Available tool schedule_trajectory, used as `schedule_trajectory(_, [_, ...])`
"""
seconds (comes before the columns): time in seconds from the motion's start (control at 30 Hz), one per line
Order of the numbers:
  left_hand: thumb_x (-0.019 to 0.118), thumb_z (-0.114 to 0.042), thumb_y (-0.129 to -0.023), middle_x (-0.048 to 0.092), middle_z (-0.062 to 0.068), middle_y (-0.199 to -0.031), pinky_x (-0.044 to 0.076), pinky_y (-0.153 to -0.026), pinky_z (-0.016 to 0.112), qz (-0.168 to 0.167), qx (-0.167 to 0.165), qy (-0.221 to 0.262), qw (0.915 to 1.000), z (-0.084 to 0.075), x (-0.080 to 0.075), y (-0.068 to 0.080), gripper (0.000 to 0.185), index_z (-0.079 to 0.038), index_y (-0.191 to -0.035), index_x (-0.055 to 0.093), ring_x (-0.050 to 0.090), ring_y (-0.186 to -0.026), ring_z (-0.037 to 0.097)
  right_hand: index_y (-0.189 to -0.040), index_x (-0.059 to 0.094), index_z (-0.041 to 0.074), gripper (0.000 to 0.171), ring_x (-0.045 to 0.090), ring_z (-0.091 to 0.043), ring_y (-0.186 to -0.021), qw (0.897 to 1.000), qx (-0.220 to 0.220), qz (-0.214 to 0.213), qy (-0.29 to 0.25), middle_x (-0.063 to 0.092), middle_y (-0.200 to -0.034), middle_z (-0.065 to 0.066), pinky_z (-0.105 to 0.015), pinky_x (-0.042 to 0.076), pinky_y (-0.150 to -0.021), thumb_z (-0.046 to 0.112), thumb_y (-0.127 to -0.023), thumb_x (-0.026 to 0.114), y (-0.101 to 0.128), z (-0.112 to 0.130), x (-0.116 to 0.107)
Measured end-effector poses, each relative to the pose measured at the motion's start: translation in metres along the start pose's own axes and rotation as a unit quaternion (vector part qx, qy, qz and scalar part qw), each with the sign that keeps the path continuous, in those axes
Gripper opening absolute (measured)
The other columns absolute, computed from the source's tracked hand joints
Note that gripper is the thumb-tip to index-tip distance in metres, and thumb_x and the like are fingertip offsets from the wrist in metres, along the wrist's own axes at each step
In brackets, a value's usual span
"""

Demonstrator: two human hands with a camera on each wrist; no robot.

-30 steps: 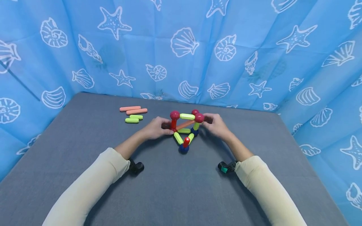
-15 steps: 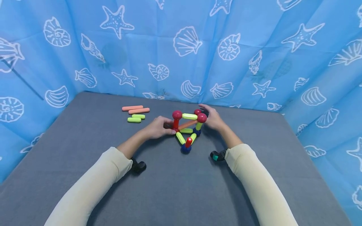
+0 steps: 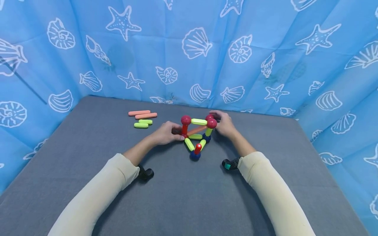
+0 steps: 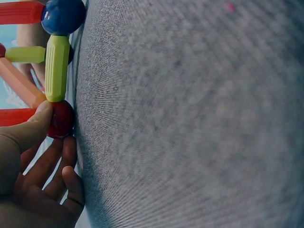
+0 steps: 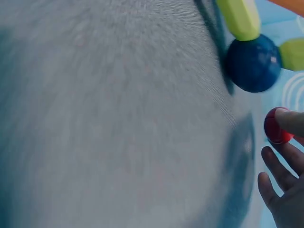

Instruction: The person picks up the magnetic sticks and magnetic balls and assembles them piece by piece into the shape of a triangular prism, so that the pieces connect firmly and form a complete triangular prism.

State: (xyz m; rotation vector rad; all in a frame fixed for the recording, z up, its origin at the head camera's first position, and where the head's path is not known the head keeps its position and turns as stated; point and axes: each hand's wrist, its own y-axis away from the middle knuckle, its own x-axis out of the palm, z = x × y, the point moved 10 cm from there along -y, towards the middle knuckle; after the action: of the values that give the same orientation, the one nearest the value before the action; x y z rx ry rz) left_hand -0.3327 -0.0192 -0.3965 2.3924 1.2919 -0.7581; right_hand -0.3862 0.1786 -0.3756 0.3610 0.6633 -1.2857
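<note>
Our right hand [image 3: 225,125] had swung in behind the toy frame [image 3: 197,136], fingers now pinching a red ball [image 3: 210,117] at its far top corner. Our left hand [image 3: 165,133] still gripped the red ball [image 4: 61,118] at its fingertips, steadying the frame between both hands.

We read this as a staged recording booth, not a home or shop. Evidence: blue cloth backdrop [image 3: 189,49] printed with white shells and starfish, hung on 3 sides and creased, closing off whatever room is behind it. Only furniture is 1 grey fabric-covered table [image 3: 183,203], plain, pushed into the backdrop corner. On it: a toy build of magnetic rods and balls [image 3: 197,134] and 4 spare rods [image 3: 142,118] laid side by side near the far left. Wrist cameras [image 3: 230,164] strapped on both arms fit a data-capture setup.
</note>
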Motion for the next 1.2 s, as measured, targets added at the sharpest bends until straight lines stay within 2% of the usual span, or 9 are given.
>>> schedule_trajectory(0.1, [0.071,-0.011,-0.092,0.069,0.013,-0.12,0.047,-0.099,0.043,-0.001,0.002,0.001,1.0,0.0,0.0,0.0,0.035,0.0,-0.126,0.066,0.062,-0.108,0.024,-0.136,0.052,-0.006,0.045,0.056,-0.038,-0.122,1.0,-0.011,-0.009,-0.024,0.059,-0.13,-0.026,-0.05,0.046,-0.102,-0.003,-0.093,0.064,0.008,0.007,-0.013])
schedule_trajectory(0.3, [0.072,-0.011,-0.092,0.069,0.013,-0.12,0.048,-0.099,0.043,-0.001,0.007,0.001,1.0,-0.001,0.0,0.0,0.036,0.0,-0.126,0.066,0.063,-0.108,0.024,-0.138,0.053,0.001,0.045,0.058,-0.033,-0.122,0.997,-0.058,-0.025,-0.046,0.062,-0.129,-0.021,-0.05,0.048,-0.098,0.01,-0.096,0.066,0.03,0.041,-0.042])
schedule_trajectory(0.43, [0.072,-0.01,-0.092,0.069,0.013,-0.12,0.047,-0.1,0.043,-0.005,0.011,0.0,0.9999,-0.002,-0.001,0.0,0.036,0.0,-0.125,0.066,0.062,-0.109,0.025,-0.138,0.054,0.004,0.045,0.059,-0.027,-0.12,0.994,-0.072,-0.054,-0.059,0.065,-0.127,-0.017,-0.038,0.05,-0.094,0.015,-0.096,0.067,0.046,0.064,-0.057])
schedule_trajectory(0.57, [0.072,-0.011,-0.091,0.069,0.013,-0.12,0.047,-0.1,0.044,-0.005,0.005,0.0,1.0,-0.001,-0.001,0.0,0.036,0.0,-0.125,0.066,0.062,-0.109,0.025,-0.136,0.055,0.004,0.044,0.06,-0.023,-0.116,0.99,-0.1,-0.065,-0.072,0.066,-0.125,-0.015,-0.026,0.049,-0.088,0.013,-0.095,0.068,0.065,0.087,-0.058])
schedule_trajectory(0.67, [0.072,-0.011,-0.091,0.069,0.013,-0.12,0.046,-0.1,0.044,-0.002,0.0,0.002,1.0,0.0,0.0,0.001,0.037,-0.001,-0.126,0.066,0.062,-0.108,0.025,-0.135,0.057,0.005,0.044,0.061,-0.02,-0.112,0.987,-0.141,-0.039,-0.07,0.067,-0.124,-0.012,-0.026,0.05,-0.084,0.008,-0.093,0.069,0.079,0.103,-0.047])
schedule_trajectory(0.8, [0.072,-0.01,-0.091,0.069,0.013,-0.12,0.046,-0.1,0.044,-0.001,0.0,0.003,1.0,0.0,-0.001,0.001,0.037,0.0,-0.126,0.065,0.062,-0.108,0.025,-0.135,0.058,0.007,0.046,0.061,-0.018,-0.111,0.981,-0.183,0.029,-0.062,0.065,-0.127,-0.007,-0.033,0.051,-0.085,0.004,-0.091,0.071,0.095,0.114,-0.022])
schedule_trajectory(1.0, [0.072,-0.011,-0.091,0.069,0.012,-0.118,0.048,-0.099,0.042,0.002,0.006,-0.001,1.0,-0.001,0.0,0.0,0.036,-0.001,-0.125,0.066,0.062,-0.106,0.024,-0.136,0.058,0.006,0.049,0.058,-0.018,-0.116,0.972,-0.196,0.119,-0.054,0.062,-0.133,-0.005,-0.048,0.049,-0.09,0.004,-0.089,0.073,0.109,0.113,0.009])
schedule_trajectory(1.1, [0.072,-0.011,-0.091,0.069,0.012,-0.118,0.048,-0.098,0.043,0.001,0.006,0.0,1.0,0.0,0.0,0.0,0.036,-0.001,-0.125,0.066,0.062,-0.106,0.024,-0.135,0.058,0.005,0.049,0.058,-0.019,-0.117,0.968,-0.198,0.141,-0.064,0.063,-0.132,-0.007,-0.053,0.048,-0.093,0.003,-0.088,0.073,0.11,0.113,0.016])
schedule_trajectory(1.2, [0.072,-0.012,-0.091,0.069,0.013,-0.119,0.047,-0.099,0.043,0.0,0.005,-0.004,1.0,0.0,-0.001,0.0,0.037,-0.001,-0.126,0.066,0.062,-0.108,0.024,-0.134,0.059,0.005,0.048,0.06,-0.019,-0.116,0.967,-0.199,0.144,-0.072,0.064,-0.13,-0.007,-0.056,0.048,-0.094,0.0,-0.088,0.072,0.11,0.113,0.019])
